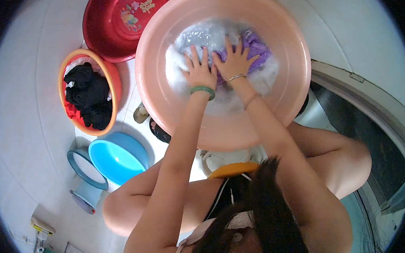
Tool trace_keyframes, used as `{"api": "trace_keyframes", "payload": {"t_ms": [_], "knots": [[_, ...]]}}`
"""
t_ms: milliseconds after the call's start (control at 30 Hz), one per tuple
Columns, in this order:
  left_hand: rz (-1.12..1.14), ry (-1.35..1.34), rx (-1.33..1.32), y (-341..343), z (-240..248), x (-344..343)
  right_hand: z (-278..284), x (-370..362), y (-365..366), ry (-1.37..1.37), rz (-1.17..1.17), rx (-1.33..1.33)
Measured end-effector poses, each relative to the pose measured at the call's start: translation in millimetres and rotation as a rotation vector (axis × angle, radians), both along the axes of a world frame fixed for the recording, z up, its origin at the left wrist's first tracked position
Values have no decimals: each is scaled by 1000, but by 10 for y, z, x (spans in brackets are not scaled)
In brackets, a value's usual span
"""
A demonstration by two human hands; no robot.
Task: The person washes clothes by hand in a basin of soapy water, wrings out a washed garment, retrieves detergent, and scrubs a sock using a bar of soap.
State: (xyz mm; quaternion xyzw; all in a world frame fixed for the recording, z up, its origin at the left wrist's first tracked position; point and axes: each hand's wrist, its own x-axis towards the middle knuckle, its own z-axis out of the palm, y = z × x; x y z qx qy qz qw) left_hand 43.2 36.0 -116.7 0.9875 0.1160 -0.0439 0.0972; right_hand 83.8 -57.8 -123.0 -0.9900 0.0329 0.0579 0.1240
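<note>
A large peach-coloured basin (156,90) stands before me with foamy water (197,34) in it. Purple cloth (259,53) lies in the suds, partly covered by foam. My left hand (201,70), below which a green bangle (203,92) circles the wrist, rests palm down on the foam and cloth with its fingers spread. Beside it, thumbs close together, my right hand (235,63) presses flat on the purple cloth, fingers spread wide. A thin silver bangle (237,77) is on that wrist. What lies beneath both palms is hidden.
Behind the big basin at the left is a red basin (106,30) with a flower print. An orange-rimmed tub (62,95) holds black clothes (89,94) and some red and white ones. A blue basin (120,154) and a light blue bucket (88,191) sit by my left knee.
</note>
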Motion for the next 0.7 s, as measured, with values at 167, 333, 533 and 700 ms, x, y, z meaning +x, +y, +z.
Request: {"api": "trace_keyframes", "payload": {"t_ms": [167, 333, 533, 700], "knots": [[-48, 388, -182, 55, -358, -56, -632, -98, -35, 145, 123, -104], [-88, 462, -177, 165, -178, 298, -544, 552, -79, 53, 243, 91], [1419, 602, -1809, -438, 314, 485, -257, 1011, -389, 107, -359, 520], [987, 462, -2473, 241, 231, 375, 991, -66, 275, 237, 52, 642]]}}
